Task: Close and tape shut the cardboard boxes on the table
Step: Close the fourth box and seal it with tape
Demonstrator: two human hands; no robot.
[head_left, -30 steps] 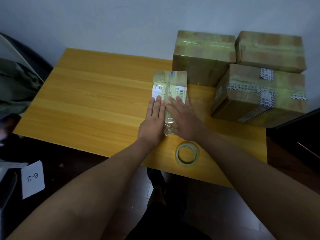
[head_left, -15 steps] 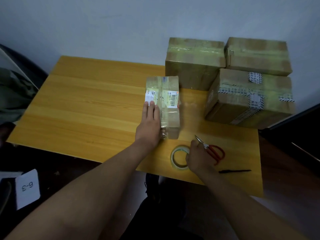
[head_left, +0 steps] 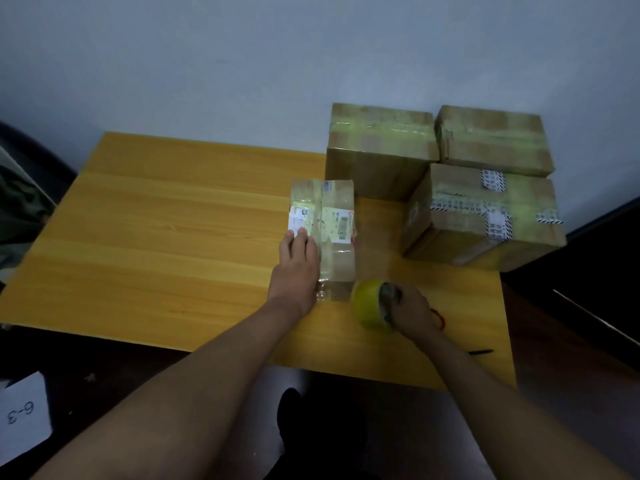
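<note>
Your left hand lies flat, pinning the small box steady; right hand fingers apparently curl around the tape roll, ready to seal.

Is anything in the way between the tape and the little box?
Nothing visible. The right hand holds the tape roll right by the small box's near end, while the left hand rests on top.
</note>
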